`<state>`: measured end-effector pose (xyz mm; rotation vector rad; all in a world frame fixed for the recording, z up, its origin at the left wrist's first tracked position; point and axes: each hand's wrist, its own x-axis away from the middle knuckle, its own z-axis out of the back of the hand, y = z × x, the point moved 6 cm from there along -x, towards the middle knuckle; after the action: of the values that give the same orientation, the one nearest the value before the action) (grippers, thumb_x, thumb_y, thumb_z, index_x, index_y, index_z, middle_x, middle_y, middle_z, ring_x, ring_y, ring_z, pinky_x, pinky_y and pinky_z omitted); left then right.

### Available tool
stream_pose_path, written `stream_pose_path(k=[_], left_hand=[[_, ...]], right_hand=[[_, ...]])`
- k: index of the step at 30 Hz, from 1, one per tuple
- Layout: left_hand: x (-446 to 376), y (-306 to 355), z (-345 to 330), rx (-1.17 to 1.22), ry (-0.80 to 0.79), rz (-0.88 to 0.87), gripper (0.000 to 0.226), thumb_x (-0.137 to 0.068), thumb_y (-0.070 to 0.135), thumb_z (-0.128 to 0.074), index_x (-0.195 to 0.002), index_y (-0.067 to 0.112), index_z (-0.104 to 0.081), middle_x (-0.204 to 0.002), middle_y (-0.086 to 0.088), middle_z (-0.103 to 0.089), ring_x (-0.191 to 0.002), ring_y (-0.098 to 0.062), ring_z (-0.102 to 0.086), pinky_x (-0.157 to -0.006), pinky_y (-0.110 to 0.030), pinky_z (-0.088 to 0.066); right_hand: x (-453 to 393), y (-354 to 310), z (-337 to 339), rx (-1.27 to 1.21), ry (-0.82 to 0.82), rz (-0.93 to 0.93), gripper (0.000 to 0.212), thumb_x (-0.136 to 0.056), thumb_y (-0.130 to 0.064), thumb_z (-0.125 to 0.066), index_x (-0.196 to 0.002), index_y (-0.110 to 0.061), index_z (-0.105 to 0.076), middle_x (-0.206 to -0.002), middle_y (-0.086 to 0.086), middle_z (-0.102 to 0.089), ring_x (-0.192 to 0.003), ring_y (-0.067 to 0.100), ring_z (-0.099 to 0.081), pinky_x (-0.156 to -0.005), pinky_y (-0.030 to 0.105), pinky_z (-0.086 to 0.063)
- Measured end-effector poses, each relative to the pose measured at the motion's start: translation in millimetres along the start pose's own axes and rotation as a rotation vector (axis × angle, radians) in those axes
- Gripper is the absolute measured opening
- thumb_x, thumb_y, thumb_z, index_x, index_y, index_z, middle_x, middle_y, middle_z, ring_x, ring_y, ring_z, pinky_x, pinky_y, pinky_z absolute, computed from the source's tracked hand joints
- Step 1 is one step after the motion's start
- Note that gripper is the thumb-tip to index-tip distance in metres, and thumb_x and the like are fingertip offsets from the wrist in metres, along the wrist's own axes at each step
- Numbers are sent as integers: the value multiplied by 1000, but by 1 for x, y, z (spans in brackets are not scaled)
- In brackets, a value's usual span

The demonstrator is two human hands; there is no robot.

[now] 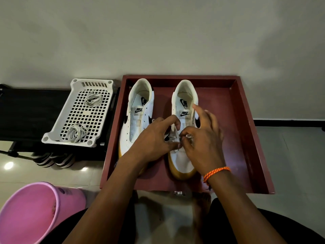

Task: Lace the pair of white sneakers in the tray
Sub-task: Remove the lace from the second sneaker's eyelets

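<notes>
Two white sneakers with black logos and yellowish soles stand side by side in a dark red tray (246,138), toes toward me. The left sneaker (136,117) has no lace in it. Over the lower eyelets of the right sneaker (182,161) both my hands work a white lace (173,136). My left hand (154,138) pinches the lace at the shoe's left eyelet row. My right hand (202,138), with an orange cord on its wrist, pinches the lace end at the right row, its outer fingers spread.
A white perforated basket (98,85) with two coiled white laces sits on a black bench (29,111) left of the tray. A pink bucket (35,208) stands at the lower left. Dark sandals lie under the bench. A wall rises behind the tray.
</notes>
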<state>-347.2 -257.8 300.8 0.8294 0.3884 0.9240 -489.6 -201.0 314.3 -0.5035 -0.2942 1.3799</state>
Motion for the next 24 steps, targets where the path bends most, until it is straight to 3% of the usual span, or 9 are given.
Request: stream_pose_path(k=[4, 9, 13, 15, 22, 24], left_hand=[[-1, -2, -1, -6, 0, 7, 48, -78, 36, -91, -110, 39, -55, -94, 4, -59, -90, -12, -58, -77, -40, -54], [0, -2, 1, -12, -4, 19, 48, -78, 37, -91, -109, 40, -55, -98, 5, -59, -91, -10, -57, -76, -33, -50], [0, -1, 0, 5, 2, 5, 47, -78, 34, -91, -110, 38, -56, -95, 4, -57, -87, -11, -56, -75, -34, -50], [0, 0, 1, 10, 0, 7, 47, -78, 33, -91, -111, 36, -57, -96, 3, -57, -89, -12, -58, -79, -38, -54], [-1, -4, 0, -16, -4, 13, 49, -79, 39, -91, -111, 40, -55, -99, 7, -57, -89, -9, -57, -73, -29, -45], [-1, -4, 0, -18, -6, 17, 49, -79, 40, -92, -111, 40, -55, -101, 6, -58, -91, -11, -59, -76, -31, -50]], right_hand=[[-4, 4, 12, 5, 72, -34, 7, -78, -28, -80, -74, -31, -75, -162, -15, -36, -147, 21, -25, -106, 48, -28], [-7, 16, 29, -43, 139, -144, 9, -80, -29, -81, -78, -33, -72, -160, -13, -39, -147, 23, -26, -108, 51, -28], [-2, 4, 9, 17, 41, -46, 12, -84, -28, -77, -92, -37, -77, -171, -15, -21, -158, 24, -10, -112, 54, -21], [1, 1, 0, 49, 1, -36, 8, -86, -29, -76, -89, -36, -78, -173, -16, -15, -159, 23, -5, -112, 53, -19], [-6, 10, 17, 12, 42, -128, 8, -78, -29, -82, -75, -35, -77, -163, -21, -32, -151, 23, -20, -109, 53, -24], [-8, 18, 28, -8, 106, -192, 6, -79, -30, -82, -78, -34, -78, -163, -19, -34, -150, 24, -21, -110, 54, -25]])
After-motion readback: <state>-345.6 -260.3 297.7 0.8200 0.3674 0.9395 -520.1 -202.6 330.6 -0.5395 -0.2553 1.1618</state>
